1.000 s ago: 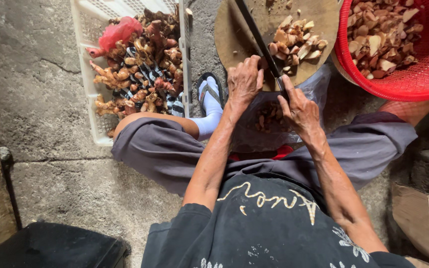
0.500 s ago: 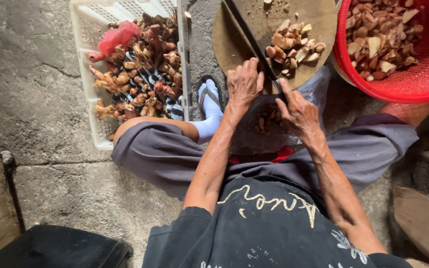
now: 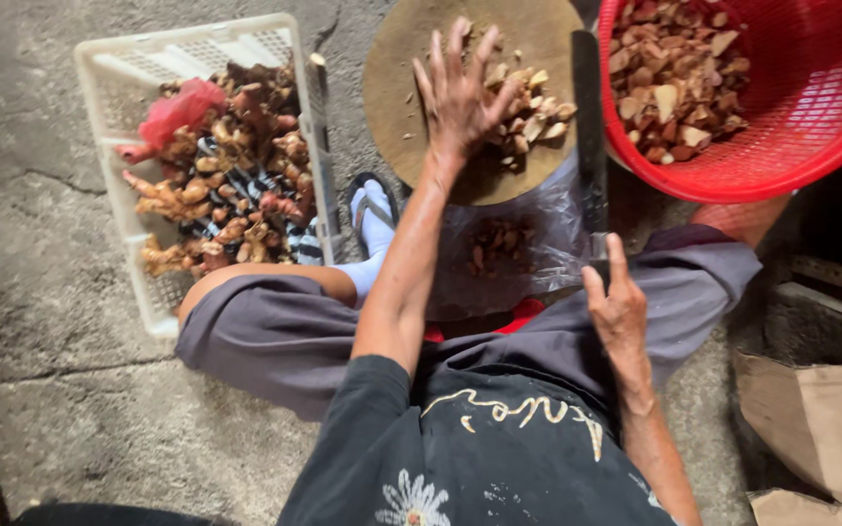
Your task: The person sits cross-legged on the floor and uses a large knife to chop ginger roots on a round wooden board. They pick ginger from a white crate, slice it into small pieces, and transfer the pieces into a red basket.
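My left hand [image 3: 460,93] is spread flat, fingers apart, over chopped root pieces [image 3: 528,112] on a round wooden chopping board [image 3: 411,97]. My right hand [image 3: 618,307] grips the handle of a long dark cleaver [image 3: 589,136], whose blade points away along the board's right edge, beside the red basket [image 3: 811,117]. The red basket holds several cut root chunks [image 3: 674,78]. A clear plastic bag [image 3: 509,244] with a few pieces lies under the board's near edge, between my knees.
A white plastic crate [image 3: 114,107] at the left holds whole knobbly roots [image 3: 216,195], a pink bag [image 3: 177,107] and a striped cloth. My foot in a white sock and sandal [image 3: 372,219] rests beside it. Brown paper [image 3: 821,419] lies at the right on the concrete floor.
My left hand has left the cleaver and moved forward onto the pieces on the board. The cleaver has swung to the board's right edge, held by the right hand alone.
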`<action>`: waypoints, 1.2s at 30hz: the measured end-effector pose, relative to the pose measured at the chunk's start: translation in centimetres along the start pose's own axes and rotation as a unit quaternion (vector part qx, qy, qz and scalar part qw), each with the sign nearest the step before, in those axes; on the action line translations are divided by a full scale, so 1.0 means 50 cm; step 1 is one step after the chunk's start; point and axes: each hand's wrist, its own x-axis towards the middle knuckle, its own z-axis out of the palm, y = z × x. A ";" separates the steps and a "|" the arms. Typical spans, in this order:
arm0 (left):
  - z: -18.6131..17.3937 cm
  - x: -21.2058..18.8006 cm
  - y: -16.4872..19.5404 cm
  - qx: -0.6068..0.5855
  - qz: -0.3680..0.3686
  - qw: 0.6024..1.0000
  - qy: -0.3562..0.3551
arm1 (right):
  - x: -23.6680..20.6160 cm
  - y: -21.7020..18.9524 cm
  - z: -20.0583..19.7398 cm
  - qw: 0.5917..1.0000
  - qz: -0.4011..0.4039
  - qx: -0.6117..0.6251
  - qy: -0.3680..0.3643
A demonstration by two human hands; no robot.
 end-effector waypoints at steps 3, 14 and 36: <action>0.032 0.048 -0.014 -0.009 0.061 0.997 -0.055 | -0.018 0.013 0.018 0.995 0.075 0.048 -0.041; -0.021 -0.056 0.091 -0.155 -0.066 0.985 -0.020 | -0.004 -0.049 0.109 0.979 0.024 0.178 -0.102; 0.071 0.127 0.421 -0.336 -0.060 0.940 0.005 | 0.042 -0.076 -0.101 0.966 0.174 0.189 0.028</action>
